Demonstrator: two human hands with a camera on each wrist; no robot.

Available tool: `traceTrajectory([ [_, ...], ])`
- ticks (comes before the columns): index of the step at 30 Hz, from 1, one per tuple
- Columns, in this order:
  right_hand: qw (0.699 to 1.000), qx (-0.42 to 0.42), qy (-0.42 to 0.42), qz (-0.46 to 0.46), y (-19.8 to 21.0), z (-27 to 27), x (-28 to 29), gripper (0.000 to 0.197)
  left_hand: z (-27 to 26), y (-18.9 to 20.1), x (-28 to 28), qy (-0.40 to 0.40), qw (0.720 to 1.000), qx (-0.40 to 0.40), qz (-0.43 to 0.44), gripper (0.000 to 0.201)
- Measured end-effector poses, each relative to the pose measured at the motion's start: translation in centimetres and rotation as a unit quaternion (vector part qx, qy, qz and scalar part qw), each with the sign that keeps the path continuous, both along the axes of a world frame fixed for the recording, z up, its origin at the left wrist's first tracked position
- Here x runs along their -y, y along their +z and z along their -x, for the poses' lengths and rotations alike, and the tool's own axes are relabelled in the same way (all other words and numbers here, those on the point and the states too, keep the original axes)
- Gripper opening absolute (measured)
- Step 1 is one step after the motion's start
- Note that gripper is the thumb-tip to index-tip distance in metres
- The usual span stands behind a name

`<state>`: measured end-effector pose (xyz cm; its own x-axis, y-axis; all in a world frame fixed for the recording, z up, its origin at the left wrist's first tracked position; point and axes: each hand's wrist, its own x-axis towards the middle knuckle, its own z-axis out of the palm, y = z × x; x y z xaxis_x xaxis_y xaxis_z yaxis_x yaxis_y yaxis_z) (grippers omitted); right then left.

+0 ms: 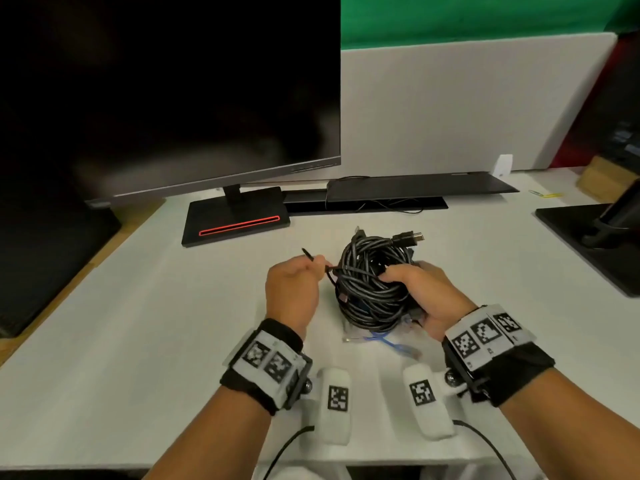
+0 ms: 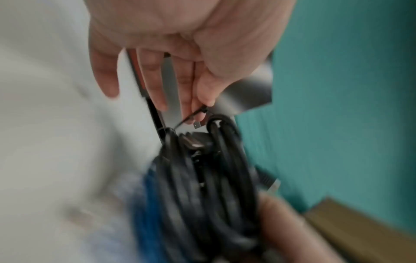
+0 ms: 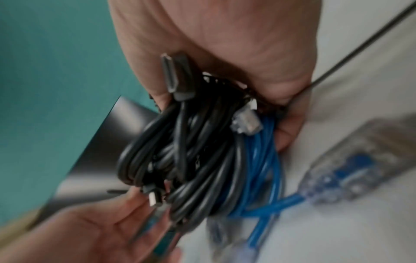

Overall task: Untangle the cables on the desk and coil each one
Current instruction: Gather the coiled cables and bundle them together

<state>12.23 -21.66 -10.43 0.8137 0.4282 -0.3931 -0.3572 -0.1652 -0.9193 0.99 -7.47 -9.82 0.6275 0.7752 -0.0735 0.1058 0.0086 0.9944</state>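
A tangled bundle of black cables is held just above the white desk, with an HDMI plug sticking out at its top. My right hand grips the bundle's right side, fingers curled over the loops. My left hand pinches a thin black tie at the bundle's left edge. The left wrist view shows the left hand pinching that thin tie above the bundle. In the right wrist view my right hand holds black cables and a blue cable together.
A dark monitor on a black base stands at the back left. A flat black keyboard lies behind the bundle. Another stand is at the right, a black mat at the left. Clear plastic lies under the bundle.
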Motion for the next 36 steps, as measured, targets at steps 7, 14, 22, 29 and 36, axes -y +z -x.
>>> traceTrajectory([
  [7, 0.984, 0.105, 0.023, 0.141, 0.1, -1.3, -0.9, 0.032, 0.4, 0.2, -0.4, 0.023, 0.973, -0.033, -0.225, 0.032],
  [14, 0.955, 0.17, 0.061, 0.237, -0.2, -1.2, -2.0, 0.037, 1.1, 0.9, -0.6, -0.002, 0.98, 0.006, -0.199, 0.031],
  [22, 0.914, 0.306, 0.081, 0.254, 2.2, -1.0, 0.0, 0.085, 1.5, 0.9, -1.6, -0.047, 0.988, -0.017, -0.144, 0.027],
  [29, 0.62, 0.618, 0.307, 0.373, 6.4, 1.7, -2.2, 0.118, 1.2, 1.1, -1.2, -0.07, 0.988, 0.004, -0.135, 0.029],
  [36, 0.532, 0.624, 0.305, 0.484, 2.9, 2.0, -4.4, 0.095, -0.1, 1.2, -0.1, -0.032, 0.981, 0.0, -0.192, 0.041],
])
